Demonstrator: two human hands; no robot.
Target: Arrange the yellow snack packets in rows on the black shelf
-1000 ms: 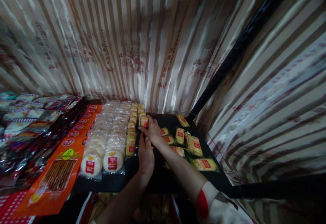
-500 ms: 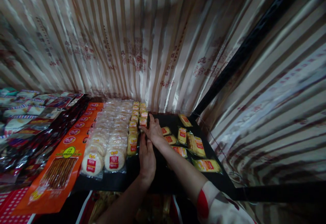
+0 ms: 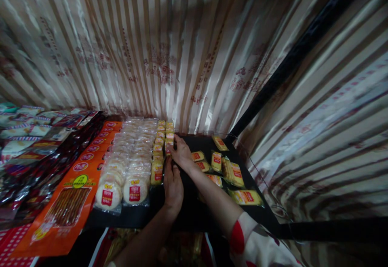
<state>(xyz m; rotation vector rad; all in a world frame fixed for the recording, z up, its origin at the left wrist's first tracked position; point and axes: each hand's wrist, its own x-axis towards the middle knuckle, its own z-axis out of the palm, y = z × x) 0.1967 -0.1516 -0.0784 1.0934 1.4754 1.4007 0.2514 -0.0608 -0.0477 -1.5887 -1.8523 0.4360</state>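
Snack packets (image 3: 158, 147), oblong, glossy plastic-wrapped

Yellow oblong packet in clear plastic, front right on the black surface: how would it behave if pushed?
Lying flat, the yellow packet would probably slide rather than roll. It looks glossy, so may be slippery; its clear margin would likely flex.

The right hand (image 3: 182, 153) touched a row of yellow snack packets (image 3: 169, 136); the left hand (image 3: 173, 187) lay just nearer; wrapped round white crackers (image 3: 135, 186) stood left.
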